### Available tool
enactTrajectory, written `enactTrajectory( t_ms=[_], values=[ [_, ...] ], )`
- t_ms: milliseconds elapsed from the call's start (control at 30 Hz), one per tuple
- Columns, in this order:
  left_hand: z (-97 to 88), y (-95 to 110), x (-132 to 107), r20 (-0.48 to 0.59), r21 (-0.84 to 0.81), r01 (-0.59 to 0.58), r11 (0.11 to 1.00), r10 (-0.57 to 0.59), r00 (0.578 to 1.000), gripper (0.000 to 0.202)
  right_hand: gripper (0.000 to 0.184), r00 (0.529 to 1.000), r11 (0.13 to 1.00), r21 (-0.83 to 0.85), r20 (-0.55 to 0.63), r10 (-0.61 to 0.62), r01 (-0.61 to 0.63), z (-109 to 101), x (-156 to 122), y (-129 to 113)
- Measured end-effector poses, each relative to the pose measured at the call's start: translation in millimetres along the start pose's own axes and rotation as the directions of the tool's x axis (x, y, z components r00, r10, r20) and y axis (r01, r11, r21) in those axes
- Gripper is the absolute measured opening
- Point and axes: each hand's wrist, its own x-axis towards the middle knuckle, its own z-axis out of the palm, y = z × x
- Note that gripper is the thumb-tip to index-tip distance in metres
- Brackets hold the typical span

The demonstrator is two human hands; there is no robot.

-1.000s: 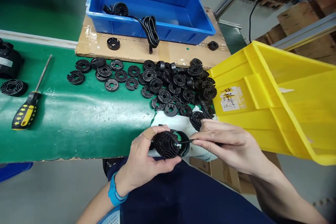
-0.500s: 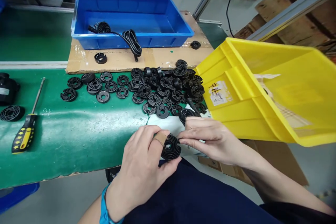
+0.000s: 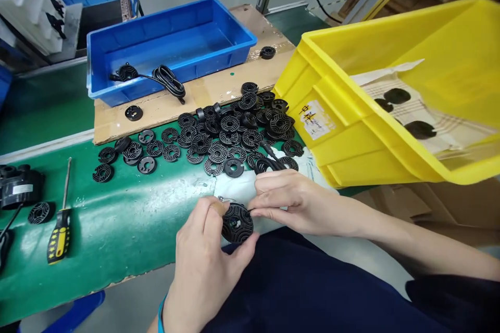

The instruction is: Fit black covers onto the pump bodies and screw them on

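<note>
My left hand is closed around the rim of a round black plastic disc with curved grooves and a centre hole, held tilted above the near bench edge. A tan wrap covers one of its fingers. At the disc's right edge, my right hand pinches a thin black cable, mostly hidden by the fingers. Just beyond that hand lies a coiled black cable with a thicker end. Behind both hands spreads a pile of similar grooved black discs, some plain side up.
A blue bin on cardboard holds a disc with a cable draped over its rim. The tilted yellow bin stands right, with dark pieces inside. On the left lie a screwdriver and a black device.
The view has turned and shifted, so the bench appears tilted and dark pieces inside the yellow bin now show. Both hands keep their hold at the disc, which is turned slightly.
</note>
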Motion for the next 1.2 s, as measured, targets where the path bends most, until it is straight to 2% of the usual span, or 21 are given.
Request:
enactTrajectory(
  t_ms=[133,267,333,467,533,600,733,967,1033,1200],
  values=[
    [-6.4,4.5,0.8,0.083,0.068,-0.015,0.998,0.009,0.997,0.031,0.026,1.000,1.000,-0.011,0.007,-0.007,0.008,-1.7,-0.2,0.0],
    [-1.8,2.6,-2.7,0.057,0.072,-0.032,0.997,0.028,0.998,0.038,0.028,1.000,0.998,-0.055,0.006,-0.025,0.025,-3.4,0.2,0.2],
    [7.5,-2.5,-5.5,0.011,-0.014,-0.024,1.000,0.024,1.000,0.045,0.032,0.999,0.993,-0.111,-0.002,-0.035,0.035,-4.0,0.2,0.2],
    [34.7,-14.6,-11.6,-0.095,-0.335,0.012,0.942,-0.046,0.994,0.051,0.038,0.998,0.963,-0.263,-0.009,-0.057,0.053,-5.4,0.0,-2.3],
    [47.1,-18.6,-13.8,-0.129,-0.444,0.002,0.896,-0.066,0.989,0.051,0.036,0.998,0.948,-0.314,0.003,-0.057,0.055,-7.2,0.2,-5.6],
    [55.8,-20.4,-14.7,-0.169,-0.483,-0.039,0.875,-0.049,0.984,0.054,0.028,0.998,0.926,-0.371,0.042,-0.055,0.066,-9.9,1.0,-10.3],
    [62.6,-19.9,-13.2,-0.210,-0.498,-0.097,0.862,-0.012,0.978,0.056,0.017,0.986,0.854,-0.506,0.161,-0.043,0.120,-12.9,3.4,-21.4],
    [67.7,-20.6,-11.9,-0.226,-0.422,-0.148,0.894,0.054,0.973,0.060,0.016,0.965,0.641,-0.734,0.258,-0.046,0.227,-1.1,3.8,-32.3],
    [68.6,-22.1,-12.0,-0.229,-0.412,-0.153,0.898,0.060,0.972,0.059,0.017,0.958,0.632,-0.736,0.284,-0.039,0.244,-1.8,5.0,-32.8],
    [65.0,-22.8,-11.4,-0.181,-0.398,-0.109,0.911,0.039,0.983,0.053,0.020,0.962,0.713,-0.663,0.267,-0.058,0.227,-11.6,10.6,-32.3]
  ],
)
